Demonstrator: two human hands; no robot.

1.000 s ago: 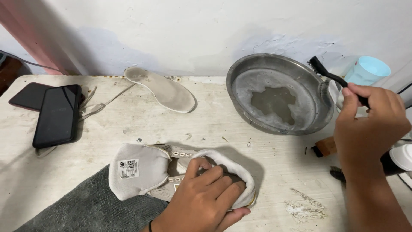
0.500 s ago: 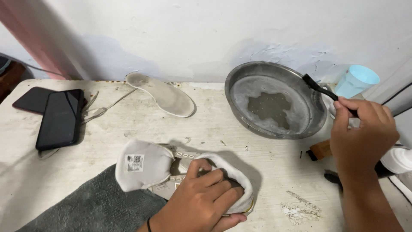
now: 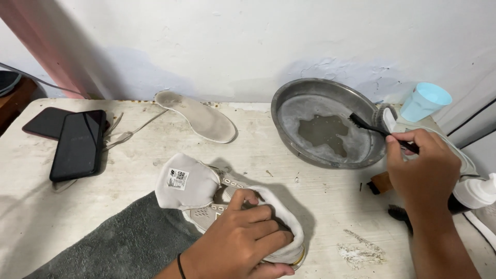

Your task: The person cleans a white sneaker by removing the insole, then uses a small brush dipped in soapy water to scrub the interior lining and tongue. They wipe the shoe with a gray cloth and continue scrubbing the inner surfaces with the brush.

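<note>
- Right hand (image 3: 421,160) is pinched around the handle of a small black brush (image 3: 380,130), bristle end poked out over the rim of the metal pan (image 3: 289,98), just above the murky water pooled inside — angled as if to wet the bristles.
- Left hand (image 3: 243,240) is clamped over the heel and collar of a pale sneaker (image 3: 206,194), fingers curled into the opening, pinning it steady on the bench (image 3: 320,191).
- Sneaker's tongue is flipped forward, away from the left hand; its toe end sits on a grey towel (image 3: 124,243) beside that wrist.
- Beyond the left hand, near the wall, lies a loose insole (image 3: 199,116).
- Far out to that hand's left, two dark phones (image 3: 77,142).
- Just past the right hand, a light blue cup (image 3: 424,102).
</note>
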